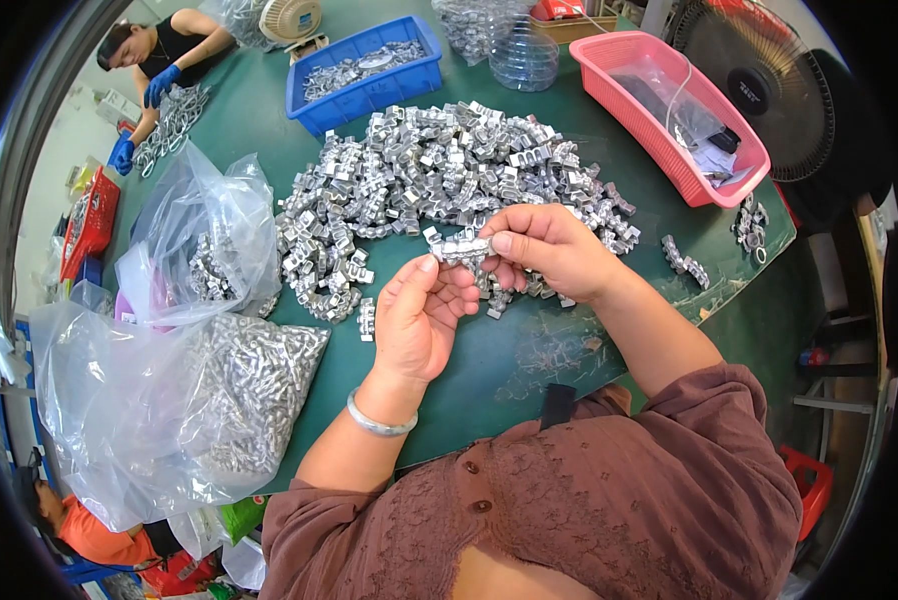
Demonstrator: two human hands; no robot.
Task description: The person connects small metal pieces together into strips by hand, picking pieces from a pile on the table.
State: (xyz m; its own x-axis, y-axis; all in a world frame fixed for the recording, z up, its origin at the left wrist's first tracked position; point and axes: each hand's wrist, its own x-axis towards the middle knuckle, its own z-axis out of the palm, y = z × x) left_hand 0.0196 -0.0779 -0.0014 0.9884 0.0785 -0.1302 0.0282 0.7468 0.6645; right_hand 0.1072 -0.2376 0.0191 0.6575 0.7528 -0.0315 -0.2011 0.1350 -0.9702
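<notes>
A short linked strip [457, 249] of silver metal pieces is held up between the two hands, just above the near edge of the large pile [449, 165]. The right hand [554, 250] pinches its right end between thumb and forefinger, the other fingers bent underneath. The left hand [419, 315] holds the left end near the thumb tip, palm turned up and fingers curled below (a pale bracelet [381, 422] circles this wrist).

Similar pieces make up the pile, which spreads over the green table [489, 385]. One loose strip [367, 320] lies just left of the left hand; another chain [684, 263] lies to the right, near a small cluster [751, 228] of metal parts.

On the left, a clear bag [249, 400] full of small metal parts sits in front of a second plastic bag [194, 245], which stands open. Beyond the pile are a blue bin [377, 102] with more metal parts, a clear plastic jar [524, 62] and, to the right, a pink basket [631, 128] beside a dark fan [759, 85]. At the far left, a co-worker in blue gloves [159, 85] handles metal loops [174, 125].
</notes>
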